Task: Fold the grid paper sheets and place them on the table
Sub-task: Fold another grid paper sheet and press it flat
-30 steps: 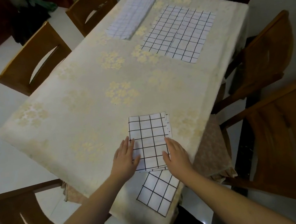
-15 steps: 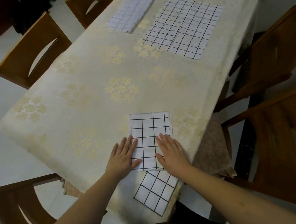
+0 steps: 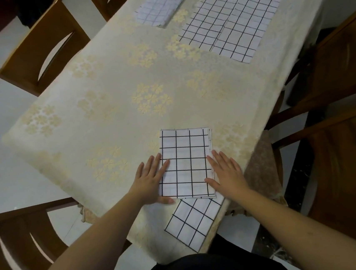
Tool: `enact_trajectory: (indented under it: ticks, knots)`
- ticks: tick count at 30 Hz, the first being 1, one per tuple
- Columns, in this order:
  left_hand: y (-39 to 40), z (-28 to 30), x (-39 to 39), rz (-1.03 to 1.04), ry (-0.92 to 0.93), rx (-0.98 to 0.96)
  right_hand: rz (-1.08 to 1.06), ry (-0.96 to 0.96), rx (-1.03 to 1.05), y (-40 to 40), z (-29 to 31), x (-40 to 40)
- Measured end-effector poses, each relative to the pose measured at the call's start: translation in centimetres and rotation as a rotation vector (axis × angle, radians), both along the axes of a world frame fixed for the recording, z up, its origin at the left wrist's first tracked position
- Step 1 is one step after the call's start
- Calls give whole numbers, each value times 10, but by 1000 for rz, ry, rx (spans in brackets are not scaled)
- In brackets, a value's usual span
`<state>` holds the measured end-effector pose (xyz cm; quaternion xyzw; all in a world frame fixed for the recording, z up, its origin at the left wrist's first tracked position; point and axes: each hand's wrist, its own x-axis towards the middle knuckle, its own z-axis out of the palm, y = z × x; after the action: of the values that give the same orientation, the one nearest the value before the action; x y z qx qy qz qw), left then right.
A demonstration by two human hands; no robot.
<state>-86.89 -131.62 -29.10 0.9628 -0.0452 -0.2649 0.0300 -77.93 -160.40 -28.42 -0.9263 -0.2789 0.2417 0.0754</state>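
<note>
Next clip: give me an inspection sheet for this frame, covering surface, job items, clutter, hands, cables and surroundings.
Surface: rectangular table under a cream tablecloth with pale yellow flower clusters.
Job's things: folded white sheet with bold black grid lies flat at the near edge; a second bold-grid piece pokes out beneath it, hanging over the edge; a large unfolded black-grid sheet lies far right; a folded fine-grid sheet far centre.
Clutter: nothing seen.
Hands: left hand and right hand press flat on the near sheet's side edges, fingers straight, no grip.
Cables: nothing seen.
Surroundings: brown wooden chairs on both sides, light floor.
</note>
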Motion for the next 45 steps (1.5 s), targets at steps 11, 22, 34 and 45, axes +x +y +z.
enact_trajectory:
  ticks: [11,22,34,45]
  knots:
    - [-13,20,44,1019,-279,-447,-176,-212,282,16,8,1]
    - [-23,34,70,1122,-44,-432,44,-208,162,22,10,-6]
    - [-40,51,82,1239,-114,-711,33,-226,180,15,6,-17]
    - [-33,83,81,956,-169,-806,53,-162,166,9,4,-23]
